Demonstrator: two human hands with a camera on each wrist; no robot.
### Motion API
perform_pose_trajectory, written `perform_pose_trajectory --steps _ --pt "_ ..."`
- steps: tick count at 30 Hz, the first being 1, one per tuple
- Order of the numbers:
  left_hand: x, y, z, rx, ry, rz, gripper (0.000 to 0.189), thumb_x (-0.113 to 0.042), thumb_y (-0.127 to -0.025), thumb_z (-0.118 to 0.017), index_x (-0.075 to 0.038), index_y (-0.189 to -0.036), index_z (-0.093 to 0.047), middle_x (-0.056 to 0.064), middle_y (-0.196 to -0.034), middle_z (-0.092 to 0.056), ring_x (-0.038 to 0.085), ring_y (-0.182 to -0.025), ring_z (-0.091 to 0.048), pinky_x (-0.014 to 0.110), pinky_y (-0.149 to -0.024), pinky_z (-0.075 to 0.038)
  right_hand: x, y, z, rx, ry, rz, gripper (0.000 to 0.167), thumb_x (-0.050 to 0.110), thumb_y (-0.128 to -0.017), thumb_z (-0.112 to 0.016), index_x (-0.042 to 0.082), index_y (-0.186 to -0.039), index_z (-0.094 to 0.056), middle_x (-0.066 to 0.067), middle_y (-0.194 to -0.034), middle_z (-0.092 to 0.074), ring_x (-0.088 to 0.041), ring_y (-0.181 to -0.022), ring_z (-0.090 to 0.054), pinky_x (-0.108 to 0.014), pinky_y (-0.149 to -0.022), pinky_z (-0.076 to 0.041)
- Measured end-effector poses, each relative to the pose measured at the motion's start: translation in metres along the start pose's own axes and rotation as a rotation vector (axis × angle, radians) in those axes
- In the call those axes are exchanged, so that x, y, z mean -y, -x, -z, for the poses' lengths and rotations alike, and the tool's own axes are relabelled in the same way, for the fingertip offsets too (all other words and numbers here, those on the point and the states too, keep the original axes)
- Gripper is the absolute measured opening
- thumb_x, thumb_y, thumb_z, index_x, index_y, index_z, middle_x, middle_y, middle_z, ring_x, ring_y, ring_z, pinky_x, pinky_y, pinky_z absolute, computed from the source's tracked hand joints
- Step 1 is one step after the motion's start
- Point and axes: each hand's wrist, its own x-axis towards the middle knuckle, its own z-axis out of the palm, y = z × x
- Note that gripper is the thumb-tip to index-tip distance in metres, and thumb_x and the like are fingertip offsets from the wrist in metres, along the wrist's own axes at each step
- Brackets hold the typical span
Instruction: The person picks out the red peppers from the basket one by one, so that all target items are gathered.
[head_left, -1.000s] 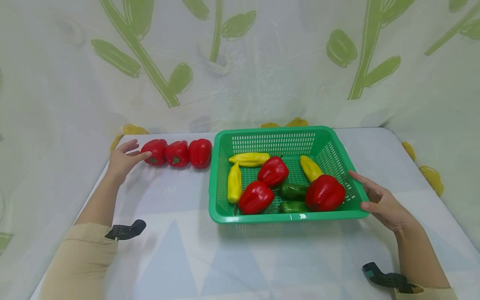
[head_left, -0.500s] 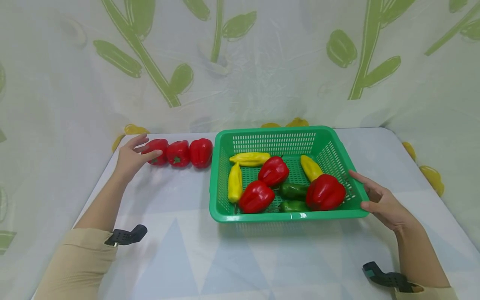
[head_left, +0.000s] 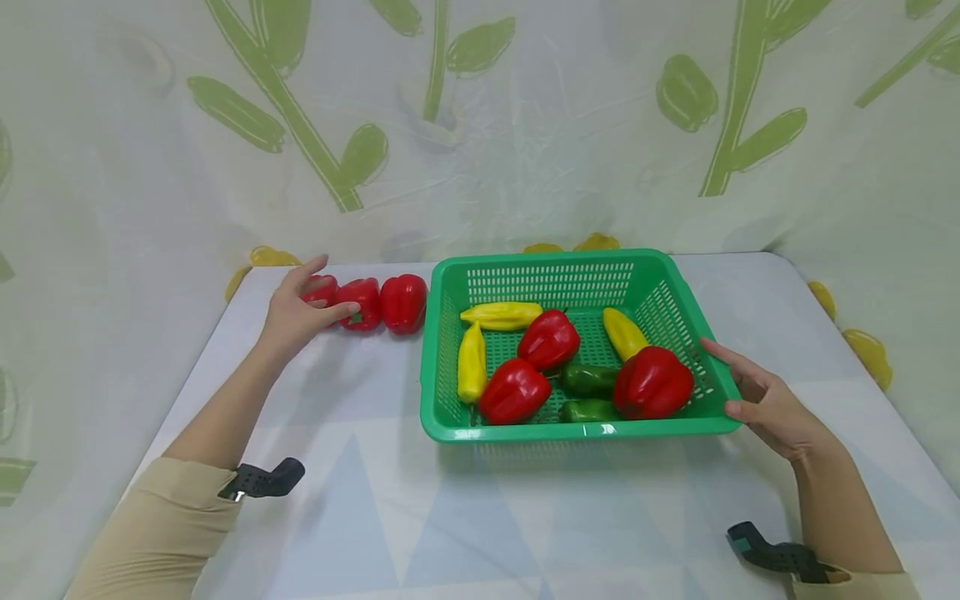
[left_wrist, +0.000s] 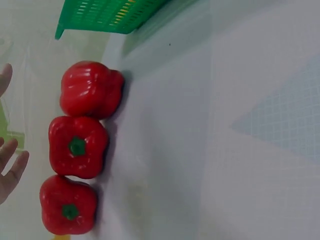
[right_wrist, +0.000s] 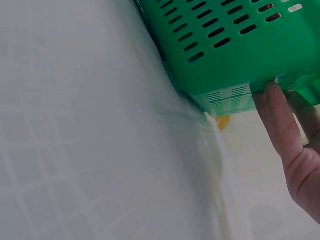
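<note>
My left hand hovers over the left end of a row of red bell peppers at the back of the table. Its thumb and fingers are spread apart with nothing between them. The row holds a partly hidden left bell pepper, a middle bell pepper and a right bell pepper. In the left wrist view, they stand clear of the visible fingers. My right hand touches the right side of a green plastic basket, fingertips and thumb at its rim, fingers fairly straight.
Inside the basket lie red bell peppers, yellow peppers and green peppers. A white cloth with pale blue triangles covers the table. Behind it hangs a leaf-patterned curtain.
My left hand has moved to the right, from beside the left bell pepper to over it, partly covering it. The right hand, basket and peppers have stayed put.
</note>
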Motion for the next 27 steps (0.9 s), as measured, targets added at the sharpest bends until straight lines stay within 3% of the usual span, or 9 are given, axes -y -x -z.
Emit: perform_pose_trajectory --steps 6,13,18,27 --pt "-0.010 0.002 -0.011 0.031 0.031 -0.031 0.089 -0.031 -0.078 -0.077 -0.022 -0.150 -0.024 0.010 -0.148 -0.034 0.032 -0.131 -0.039 0.050 -0.091 -0.049 0.000 0.000 0.001 0.002 -0.007 -0.003 0.065 0.016 -0.091 -0.060 0.022 -0.149 -0.031 0.013 -0.139 -0.038 -0.004 -0.118 -0.047 -0.026 -0.083 -0.053" --pt "-0.028 0.007 -0.020 0.111 0.076 -0.066 0.090 -0.027 -0.077 -0.079 -0.028 -0.150 -0.025 0.004 -0.149 -0.034 0.030 -0.130 -0.043 0.047 -0.089 -0.051 0.000 0.000 0.001 -0.004 0.009 -0.008 0.064 0.015 -0.091 -0.059 0.023 -0.149 -0.031 0.011 -0.138 -0.040 -0.004 -0.116 -0.048 -0.026 -0.082 -0.054" --pt "-0.041 0.010 -0.029 0.167 0.088 -0.115 0.091 -0.025 -0.076 -0.079 -0.027 -0.150 -0.026 0.005 -0.148 -0.037 0.033 -0.129 -0.044 0.048 -0.088 -0.051 0.001 0.000 0.001 -0.007 0.014 -0.010 0.065 0.014 -0.091 -0.059 0.023 -0.149 -0.031 0.012 -0.138 -0.038 -0.003 -0.117 -0.047 -0.025 -0.082 -0.053" --pt "-0.066 0.013 -0.043 0.247 0.134 -0.225 0.091 -0.024 -0.075 -0.080 -0.028 -0.149 -0.026 0.001 -0.148 -0.038 0.028 -0.129 -0.046 0.043 -0.088 -0.052 0.002 0.000 0.000 -0.007 0.013 -0.014 0.064 0.013 -0.091 -0.059 0.023 -0.148 -0.033 0.012 -0.135 -0.044 -0.004 -0.114 -0.051 -0.027 -0.081 -0.054"
